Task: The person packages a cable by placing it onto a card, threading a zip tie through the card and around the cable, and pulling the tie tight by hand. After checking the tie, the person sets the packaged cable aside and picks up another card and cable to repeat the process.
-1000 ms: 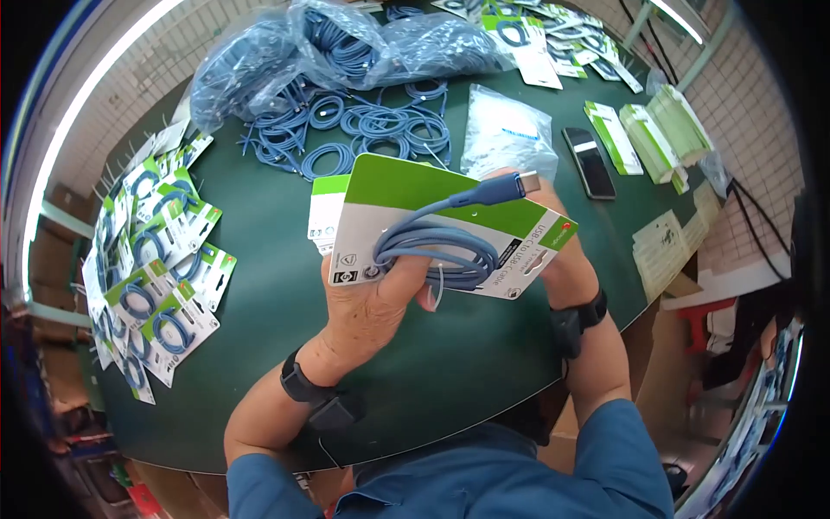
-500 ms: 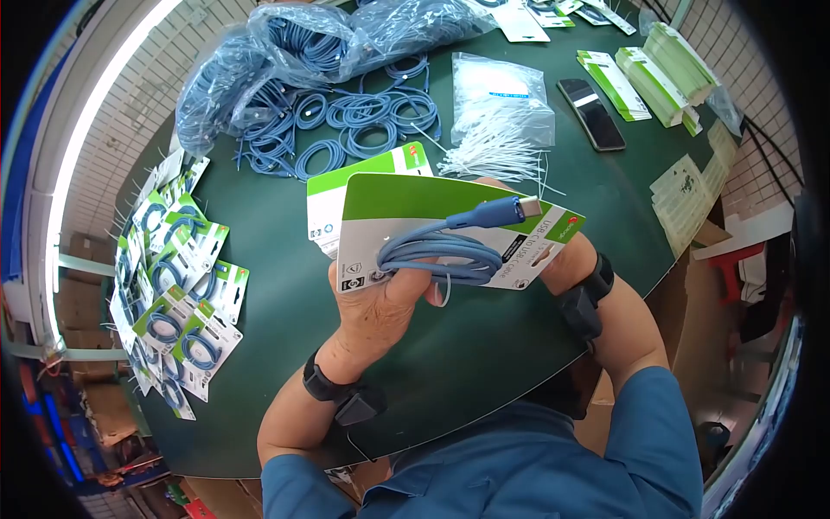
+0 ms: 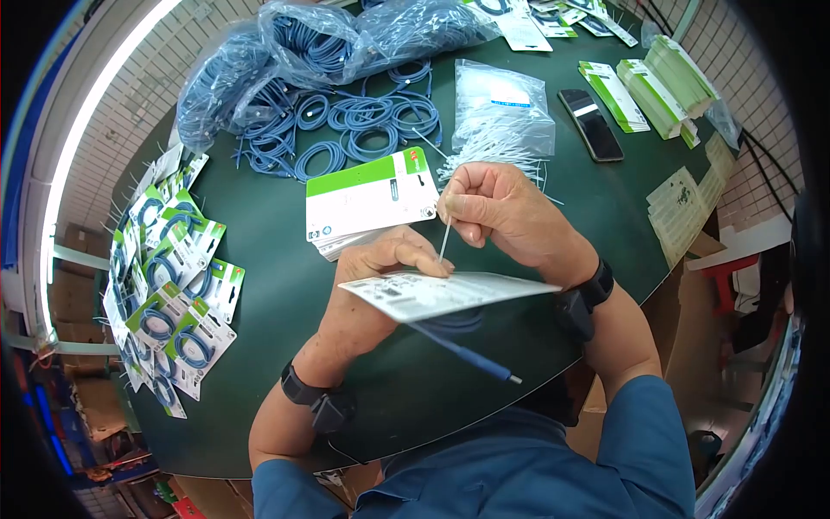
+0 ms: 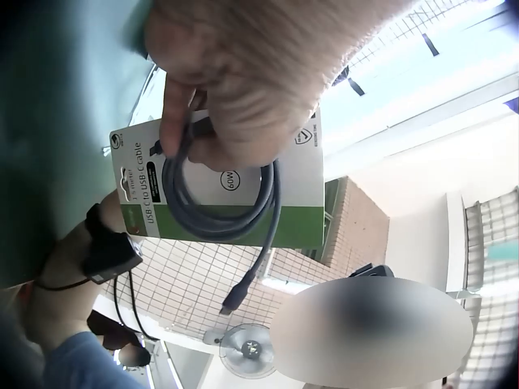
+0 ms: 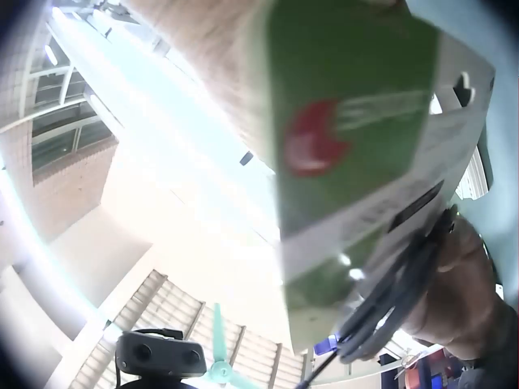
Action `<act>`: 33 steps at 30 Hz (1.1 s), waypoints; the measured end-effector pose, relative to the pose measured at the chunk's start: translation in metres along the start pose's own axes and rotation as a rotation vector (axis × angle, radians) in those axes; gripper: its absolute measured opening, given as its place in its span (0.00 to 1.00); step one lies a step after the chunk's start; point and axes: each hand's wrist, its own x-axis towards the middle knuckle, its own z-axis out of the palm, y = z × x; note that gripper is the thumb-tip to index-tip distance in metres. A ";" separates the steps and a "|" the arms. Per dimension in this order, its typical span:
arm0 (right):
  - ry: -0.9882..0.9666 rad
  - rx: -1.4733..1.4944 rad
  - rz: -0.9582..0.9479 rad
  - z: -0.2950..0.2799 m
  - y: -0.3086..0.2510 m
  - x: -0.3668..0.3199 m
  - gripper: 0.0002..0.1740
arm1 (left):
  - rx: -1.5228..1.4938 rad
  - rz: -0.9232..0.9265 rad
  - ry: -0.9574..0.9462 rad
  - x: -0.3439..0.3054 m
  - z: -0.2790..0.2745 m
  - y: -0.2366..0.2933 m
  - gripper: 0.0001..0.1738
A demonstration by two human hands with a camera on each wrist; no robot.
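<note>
While reaching inward over the worktop (image 3: 270, 290) with both forearms, curling the left grip (image 3: 367, 259) closed around the USB-C cable card (image 3: 458, 298) and the coiled blue USB-C cable (image 4: 215, 230) beneath, tilted near edge-on, with plug (image 3: 493, 369) hanging toward the near edge. Pinching a white cable tie (image 3: 446, 238) between thumb and finger of the right grip (image 3: 501, 212), just above the card. Flanked by a card stack (image 3: 372, 192) just beyond; at left, by green surface, then heaped carded cables (image 3: 164, 277). Seen farther back: a large clear plastic bag (image 3: 406, 39) stuffed with blue cable coils, and a smaller clear bag (image 3: 532, 112) with white ties at its mouth.
</note>
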 end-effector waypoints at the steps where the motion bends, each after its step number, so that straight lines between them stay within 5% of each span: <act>1: 0.000 -0.001 0.004 0.002 0.000 -0.001 0.07 | -0.129 -0.055 0.000 -0.003 -0.001 -0.002 0.12; 9: -0.103 -0.138 -0.109 0.027 -0.010 -0.014 0.08 | -0.028 0.201 0.173 -0.022 -0.014 -0.025 0.11; 18: 0.076 -0.238 -0.311 0.014 -0.010 -0.009 0.08 | -0.038 0.112 0.461 -0.020 -0.016 -0.030 0.11; 22: 0.093 -0.474 -0.438 0.014 -0.008 -0.009 0.13 | -0.479 -0.074 0.553 -0.018 0.000 -0.003 0.18; 24: 0.127 -0.741 -0.495 0.015 -0.006 -0.010 0.15 | -0.460 -0.083 0.533 -0.021 -0.002 -0.008 0.24; 30: 0.235 -0.664 -0.431 0.019 -0.015 -0.012 0.14 | -0.357 -0.160 0.545 -0.027 -0.013 0.002 0.34; 33: 0.240 -0.640 -0.311 0.016 -0.018 -0.013 0.15 | 0.004 0.113 0.622 -0.031 -0.031 0.004 0.44</act>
